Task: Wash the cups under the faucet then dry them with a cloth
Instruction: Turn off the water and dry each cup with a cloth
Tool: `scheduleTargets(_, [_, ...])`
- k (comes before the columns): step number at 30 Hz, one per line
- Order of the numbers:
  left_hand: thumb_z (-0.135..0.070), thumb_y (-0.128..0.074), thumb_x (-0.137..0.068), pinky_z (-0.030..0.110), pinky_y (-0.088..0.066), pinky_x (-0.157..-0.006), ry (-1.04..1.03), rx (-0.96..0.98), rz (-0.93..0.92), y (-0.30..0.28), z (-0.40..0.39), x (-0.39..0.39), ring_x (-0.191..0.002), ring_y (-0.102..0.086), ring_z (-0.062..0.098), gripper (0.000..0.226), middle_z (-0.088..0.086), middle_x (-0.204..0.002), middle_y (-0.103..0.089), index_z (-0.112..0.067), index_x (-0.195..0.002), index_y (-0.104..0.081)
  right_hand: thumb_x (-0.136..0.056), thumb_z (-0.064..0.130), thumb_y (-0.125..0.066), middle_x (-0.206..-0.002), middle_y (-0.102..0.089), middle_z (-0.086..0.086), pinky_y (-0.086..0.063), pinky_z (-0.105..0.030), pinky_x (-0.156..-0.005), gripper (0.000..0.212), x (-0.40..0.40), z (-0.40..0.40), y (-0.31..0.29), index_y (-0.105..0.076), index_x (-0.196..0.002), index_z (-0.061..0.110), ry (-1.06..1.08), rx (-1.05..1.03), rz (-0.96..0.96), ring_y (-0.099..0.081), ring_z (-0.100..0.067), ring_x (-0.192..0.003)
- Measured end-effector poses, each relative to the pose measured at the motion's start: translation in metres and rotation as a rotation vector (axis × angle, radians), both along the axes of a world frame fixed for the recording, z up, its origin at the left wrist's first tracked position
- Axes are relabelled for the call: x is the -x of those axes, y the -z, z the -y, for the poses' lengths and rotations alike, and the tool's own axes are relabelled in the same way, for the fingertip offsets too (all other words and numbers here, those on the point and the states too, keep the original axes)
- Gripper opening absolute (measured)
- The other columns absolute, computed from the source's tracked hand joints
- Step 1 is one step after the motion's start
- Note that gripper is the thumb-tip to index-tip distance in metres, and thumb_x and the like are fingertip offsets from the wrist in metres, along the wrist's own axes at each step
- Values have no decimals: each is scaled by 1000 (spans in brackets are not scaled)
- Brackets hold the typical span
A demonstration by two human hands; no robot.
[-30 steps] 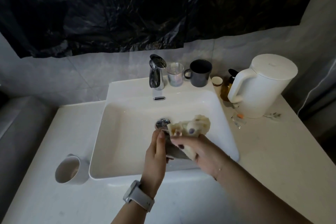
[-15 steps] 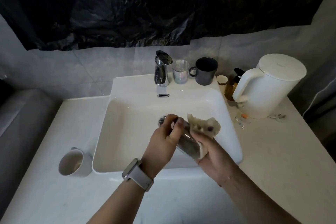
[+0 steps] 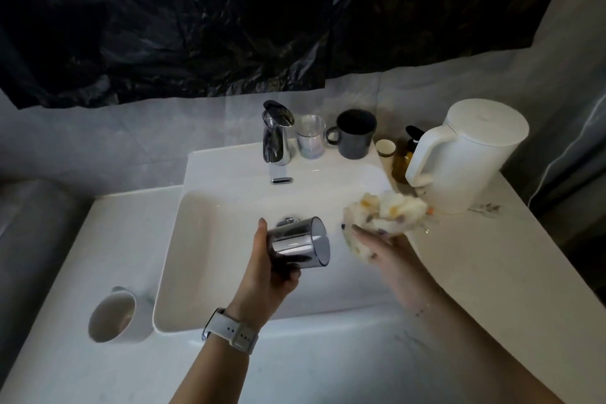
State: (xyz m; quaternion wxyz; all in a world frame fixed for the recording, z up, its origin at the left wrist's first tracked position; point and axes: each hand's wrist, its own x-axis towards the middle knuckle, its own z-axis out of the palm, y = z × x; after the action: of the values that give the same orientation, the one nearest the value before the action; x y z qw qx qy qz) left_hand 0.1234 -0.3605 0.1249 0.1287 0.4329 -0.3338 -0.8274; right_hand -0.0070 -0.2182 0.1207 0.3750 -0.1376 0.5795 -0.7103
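Drying step looks about done for this cup, judging by cup & cloth now held apart over the sink (image 3: 210, 311). Left hand (image 3: 269, 267) grips the shiny metal cup (image 3: 296, 244) on its side, mouth facing right, fingers curled round the body w/ thumb on the far wall. Right hand (image 3: 382, 248) holds the bunched pale cloth (image 3: 387, 213) near the sink's right rim; its fingers look fairly straight under the wad, so how tight the hold is can't be told for sure. Cup sits just left of the cloth, not touching it, above the drain. Faucet (image 3: 277, 134) at the back shows no visible stream. Next move prob. calls for setting the cup down upright on the tabletop (image 3: 492, 289), w/ care since a wet metal wall may slip. After that another cup needs washing: white mug (image 3: 113, 316) left of the sink, or the clear glass (image 3: 310, 136) & dark mug (image 3: 355, 134) beside the faucet. White kettle (image 3: 465, 154) stands at right.
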Motion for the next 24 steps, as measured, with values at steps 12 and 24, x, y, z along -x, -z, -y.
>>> scheduleTargets(12, [-33, -36, -106, 40, -47, -102, -169, 612, -45, 28, -23, 1, -114, -64, 18, 28, -2, -117, -70, -36, -113, -63, -97, 30, -44, -101, -70, -10, -40, -39, -105, 23, -26, 51, 7, -61, -98, 14, 107, 327, 704, -66, -23, -98])
scheduleTargets(24, [-59, -72, -69, 11, -45, -64, 273, 1187, 152, 21, 3, -2, -76, -62, 3, 56, -16, -91, -68, -27, -111, -53, -100, 39, -32, -117, -63, -21, -44, -39, -93, 50, -19, 45, -5, -57, -123, 2, 10, 248, 720, -61, -32, -107])
